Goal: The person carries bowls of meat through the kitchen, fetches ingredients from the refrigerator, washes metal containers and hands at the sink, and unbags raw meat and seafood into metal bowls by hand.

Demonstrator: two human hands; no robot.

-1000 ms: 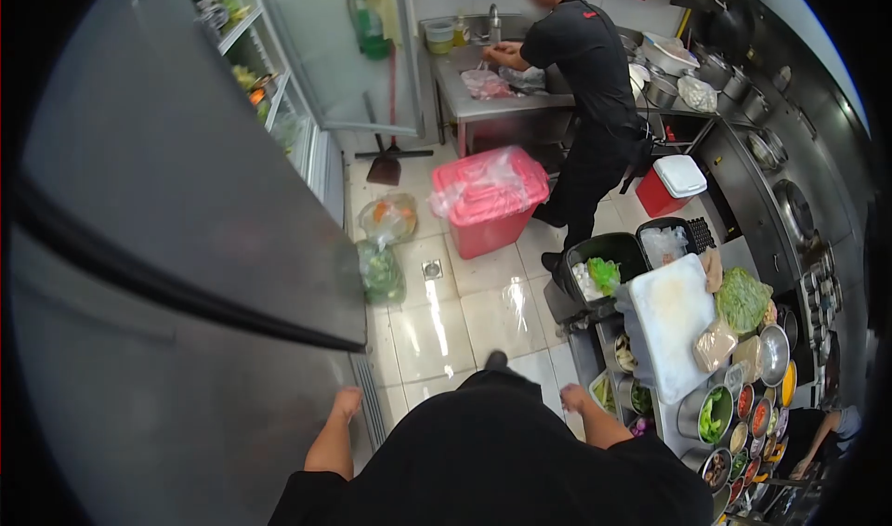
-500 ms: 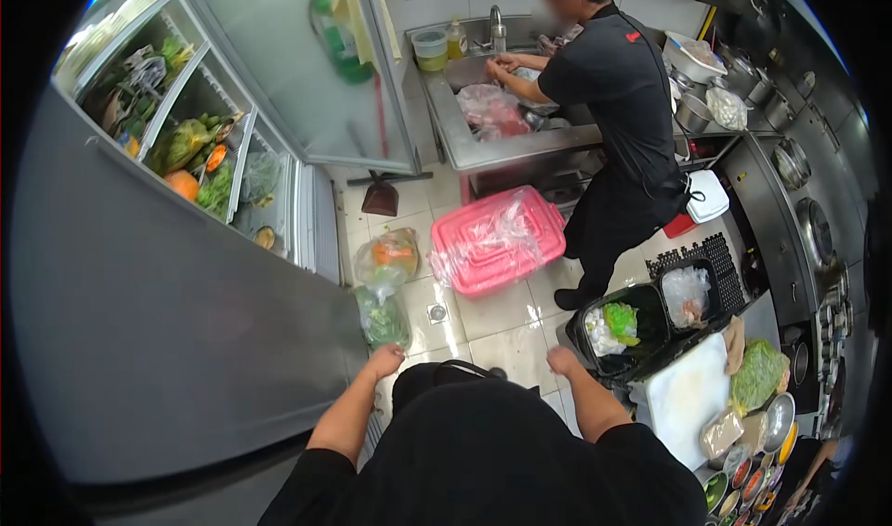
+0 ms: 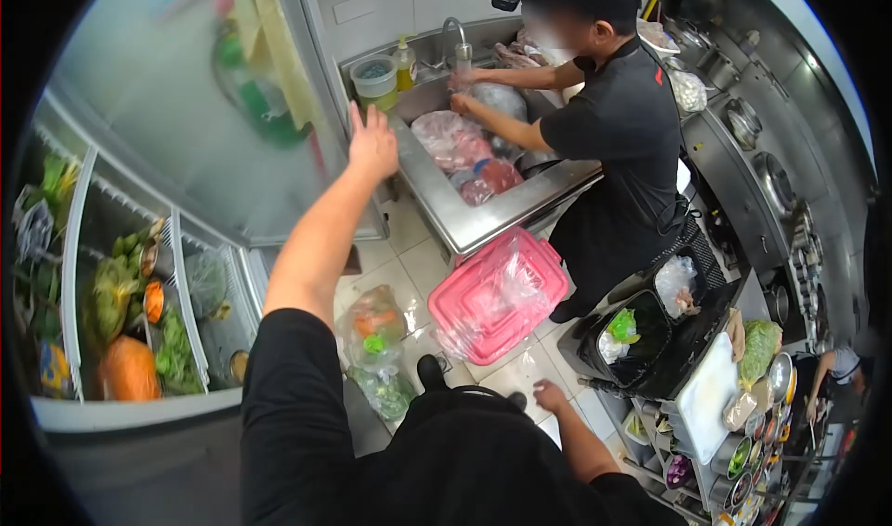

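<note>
There was one glass door (image 3: 177,108). There was one sink (image 3: 483,219) with one tap (image 3: 463,54), one soap bottle (image 3: 405,69) and one round tub (image 3: 374,78). On the floor were two see-through bags (image 3: 376,317) and one pink lidded box (image 3: 492,303). There were two black bins (image 3: 641,348), one white board (image 3: 704,398) and two other people (image 3: 623,122).

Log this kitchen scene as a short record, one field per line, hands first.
Left hand: raised, fingers spread, by the edge of the open fridge door; contact unclear
Right hand: low, holding nothing visible, nearest the pink tub
Tub: lidded, clear plastic on top, on the floor before the sink
Floor bags: two, with vegetables
Co-worker: at the sink, hands near the tap
</note>
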